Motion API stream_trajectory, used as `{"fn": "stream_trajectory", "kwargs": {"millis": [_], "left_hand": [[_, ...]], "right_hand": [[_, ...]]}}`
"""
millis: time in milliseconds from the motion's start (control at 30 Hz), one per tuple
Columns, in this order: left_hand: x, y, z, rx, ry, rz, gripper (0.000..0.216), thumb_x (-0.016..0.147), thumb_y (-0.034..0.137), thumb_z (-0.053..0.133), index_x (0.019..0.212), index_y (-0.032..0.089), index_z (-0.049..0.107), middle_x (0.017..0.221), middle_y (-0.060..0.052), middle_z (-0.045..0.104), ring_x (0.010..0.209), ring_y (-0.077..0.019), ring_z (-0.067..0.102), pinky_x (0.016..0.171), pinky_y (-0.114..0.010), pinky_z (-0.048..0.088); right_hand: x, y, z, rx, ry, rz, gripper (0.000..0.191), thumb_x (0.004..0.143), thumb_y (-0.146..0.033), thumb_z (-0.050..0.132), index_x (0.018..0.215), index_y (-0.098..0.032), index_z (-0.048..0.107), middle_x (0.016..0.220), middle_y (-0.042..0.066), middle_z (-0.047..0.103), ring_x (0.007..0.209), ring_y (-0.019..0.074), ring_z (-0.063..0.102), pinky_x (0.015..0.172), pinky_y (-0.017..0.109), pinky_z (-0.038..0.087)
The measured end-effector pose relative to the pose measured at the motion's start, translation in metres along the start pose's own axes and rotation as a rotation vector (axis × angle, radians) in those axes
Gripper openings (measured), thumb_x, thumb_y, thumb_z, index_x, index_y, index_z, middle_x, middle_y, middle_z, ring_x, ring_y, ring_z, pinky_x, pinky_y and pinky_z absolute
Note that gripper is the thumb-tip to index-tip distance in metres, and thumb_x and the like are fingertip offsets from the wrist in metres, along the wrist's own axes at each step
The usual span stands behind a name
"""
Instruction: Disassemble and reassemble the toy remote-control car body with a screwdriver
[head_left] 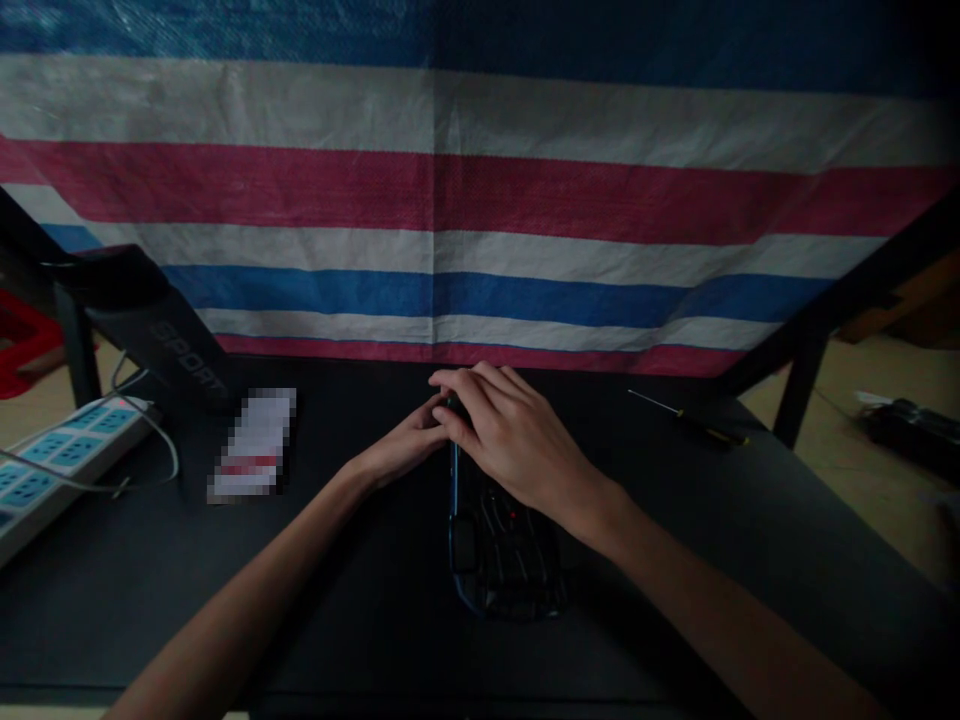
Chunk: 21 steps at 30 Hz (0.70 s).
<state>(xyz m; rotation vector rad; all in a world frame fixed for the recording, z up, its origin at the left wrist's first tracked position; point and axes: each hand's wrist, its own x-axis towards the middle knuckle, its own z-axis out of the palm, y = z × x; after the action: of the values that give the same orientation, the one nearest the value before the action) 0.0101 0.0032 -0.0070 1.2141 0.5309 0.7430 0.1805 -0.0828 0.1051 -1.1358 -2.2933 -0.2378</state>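
A dark device with a blue edge [499, 550], perhaps a game controller or toy car, lies on the black table [675, 520] in front of me. My right hand [510, 435] rests over its far end with fingers curled down onto it. My left hand [405, 445] comes in from the left and pinches the same far end, partly hidden under the right hand. What the fingertips grip exactly is too dark to make out.
A thin screwdriver with a yellow-black handle [694, 418] lies at the right rear. A white card [255, 445] lies at the left, beside a dark bottle [161, 335] and a power strip [60, 460] with cables. A striped tarp [480, 200] hangs behind the table.
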Motion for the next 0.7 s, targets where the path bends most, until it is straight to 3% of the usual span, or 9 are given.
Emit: {"fn": "stream_trajectory", "kwargs": {"millis": [200,433,600,700], "left_hand": [[0.004,-0.004,-0.003,-0.022,-0.03,-0.015,0.06,0.085,0.026,0.084,0.14,0.019,0.061,0.149,-0.014,0.065,0.144,-0.0306,0.054,0.119,-0.042,0.041],[0.002,0.001,-0.001,-0.016,-0.023,-0.002,0.059,0.08,0.033,0.089,0.132,0.016,0.066,0.135,-0.015,0.071,0.132,-0.0335,0.061,0.115,-0.045,0.044],[0.0,0.007,0.004,-0.031,-0.026,-0.009,0.052,0.082,0.031,0.087,0.128,0.016,0.066,0.127,-0.013,0.074,0.128,-0.0304,0.063,0.112,-0.041,0.044],[0.002,0.006,0.003,-0.029,-0.038,-0.014,0.045,0.084,0.031,0.086,0.123,0.017,0.066,0.125,-0.012,0.074,0.125,-0.0289,0.065,0.11,-0.04,0.045]], "right_hand": [[0.005,0.004,-0.001,-0.183,-0.02,0.058,0.025,0.114,-0.025,0.043,0.107,-0.016,0.065,0.095,0.012,0.073,0.093,0.0277,0.065,0.09,0.045,0.047],[0.003,0.007,-0.017,0.17,-0.11,0.043,0.016,0.105,-0.019,0.054,0.12,-0.021,0.06,0.118,0.009,0.072,0.114,0.0247,0.065,0.102,0.042,0.049],[0.004,0.011,-0.024,0.119,-0.215,0.187,0.014,0.109,-0.034,0.056,0.111,-0.022,0.063,0.093,0.005,0.073,0.091,0.0246,0.067,0.087,0.04,0.05],[0.005,0.015,-0.023,0.157,-0.215,0.116,0.009,0.108,-0.026,0.055,0.11,-0.022,0.062,0.102,0.006,0.073,0.099,0.0234,0.067,0.094,0.039,0.048]]}}
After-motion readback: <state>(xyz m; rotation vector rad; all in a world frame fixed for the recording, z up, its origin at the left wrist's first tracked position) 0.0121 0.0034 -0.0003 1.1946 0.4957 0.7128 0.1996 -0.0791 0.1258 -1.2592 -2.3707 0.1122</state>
